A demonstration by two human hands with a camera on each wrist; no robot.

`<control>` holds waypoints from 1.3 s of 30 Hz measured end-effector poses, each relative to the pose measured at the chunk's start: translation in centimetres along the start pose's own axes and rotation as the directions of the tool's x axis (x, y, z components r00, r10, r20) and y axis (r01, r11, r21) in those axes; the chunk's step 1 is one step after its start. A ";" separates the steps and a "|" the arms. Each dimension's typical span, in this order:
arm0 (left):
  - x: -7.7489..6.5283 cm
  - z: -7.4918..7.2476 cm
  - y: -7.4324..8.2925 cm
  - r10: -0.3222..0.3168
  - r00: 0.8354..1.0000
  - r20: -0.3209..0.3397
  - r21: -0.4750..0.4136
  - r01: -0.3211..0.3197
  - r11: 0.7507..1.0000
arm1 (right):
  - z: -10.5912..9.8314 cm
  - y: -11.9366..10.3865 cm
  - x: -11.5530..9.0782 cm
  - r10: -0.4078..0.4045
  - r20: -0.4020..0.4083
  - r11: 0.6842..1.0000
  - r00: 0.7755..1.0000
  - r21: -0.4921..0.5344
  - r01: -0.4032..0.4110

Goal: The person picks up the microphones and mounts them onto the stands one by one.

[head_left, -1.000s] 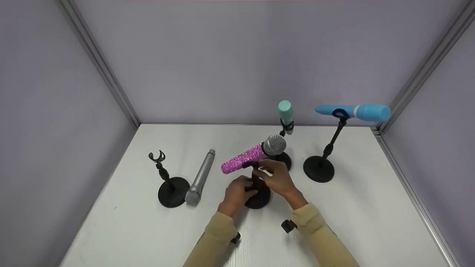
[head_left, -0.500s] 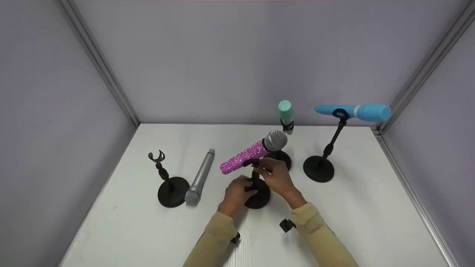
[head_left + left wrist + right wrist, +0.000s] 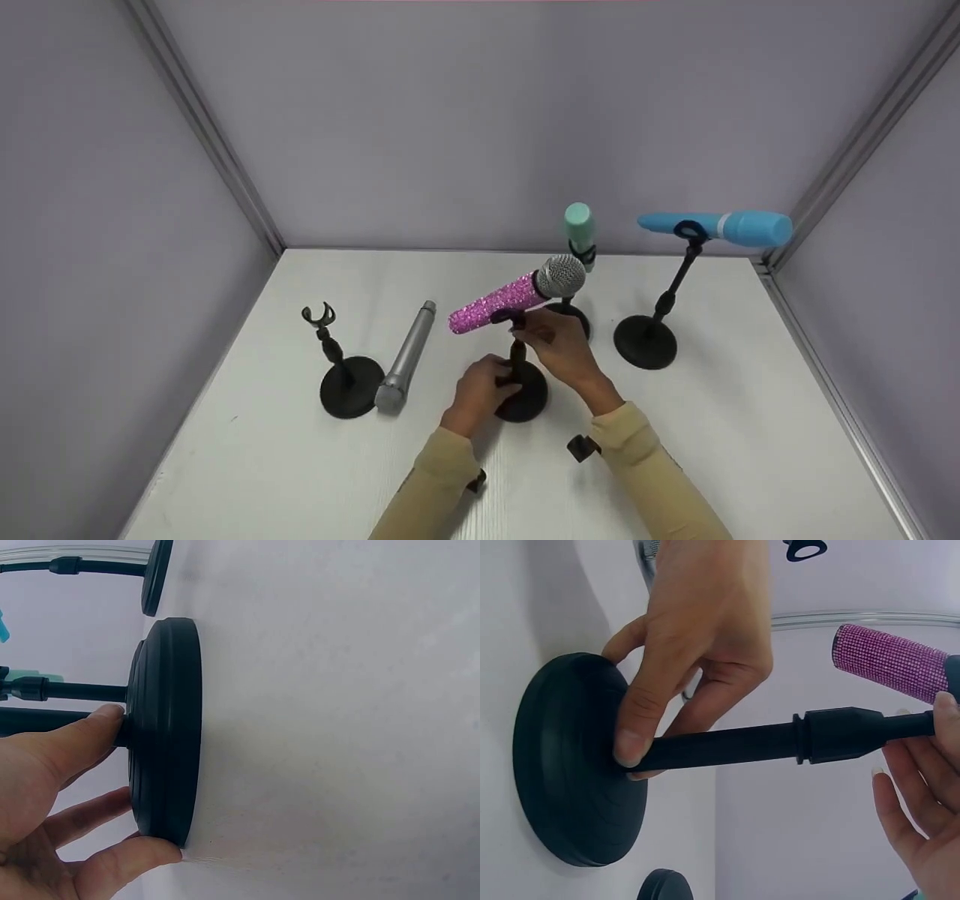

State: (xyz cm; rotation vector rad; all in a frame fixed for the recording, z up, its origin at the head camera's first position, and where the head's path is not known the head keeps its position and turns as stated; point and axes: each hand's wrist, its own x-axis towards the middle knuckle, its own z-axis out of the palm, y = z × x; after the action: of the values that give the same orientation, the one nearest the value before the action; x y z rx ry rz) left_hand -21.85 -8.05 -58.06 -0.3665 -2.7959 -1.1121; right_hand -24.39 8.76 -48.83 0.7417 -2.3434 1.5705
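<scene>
A pink glittery microphone (image 3: 495,304) with a silver mesh head lies tilted in the clip of a black microphone stand (image 3: 526,403). My left hand (image 3: 477,391) grips this stand low down. In the left wrist view its thumb lies on the foot of the pole and its fingers touch the round base (image 3: 169,735). Higher up, just under the clip, my right hand (image 3: 564,351) pinches the stand's thin upper tube. The right wrist view shows the thick lower pole (image 3: 727,748) and a collar (image 3: 840,735) between both hands.
Left of the hands stand a bare black stand (image 3: 351,388) and a silver microphone (image 3: 406,360) lying on the white table (image 3: 300,480). Behind are a mint microphone (image 3: 578,225) and a blue microphone (image 3: 754,228), each on a stand. Grey walls (image 3: 450,127) enclose the table.
The pink microphone and its clip have risen, with my right hand moving up along with them. More of the stand's tube shows below the clip. The left hand and base have stayed put.
</scene>
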 end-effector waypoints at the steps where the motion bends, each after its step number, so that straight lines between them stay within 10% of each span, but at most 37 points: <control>1: 0.0 0.0 0.1 -0.004 1.000 0.001 -0.001 0.004 1.000 | -0.1 -0.2 0.1 0.008 0.002 1.000 1.000 0.006 -0.008; 39: -0.2 -0.3 0.6 -0.065 0.996 0.054 -0.014 0.066 0.998 | -1.6 -2.4 1.7 -0.026 0.051 0.999 0.998 -0.027 0.027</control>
State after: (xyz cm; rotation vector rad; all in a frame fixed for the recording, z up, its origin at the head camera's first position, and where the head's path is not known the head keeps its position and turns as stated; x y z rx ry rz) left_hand -21.51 -7.87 -57.53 -0.3124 -2.8667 -1.1558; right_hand -24.68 9.03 -45.49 0.8122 -2.3756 1.5233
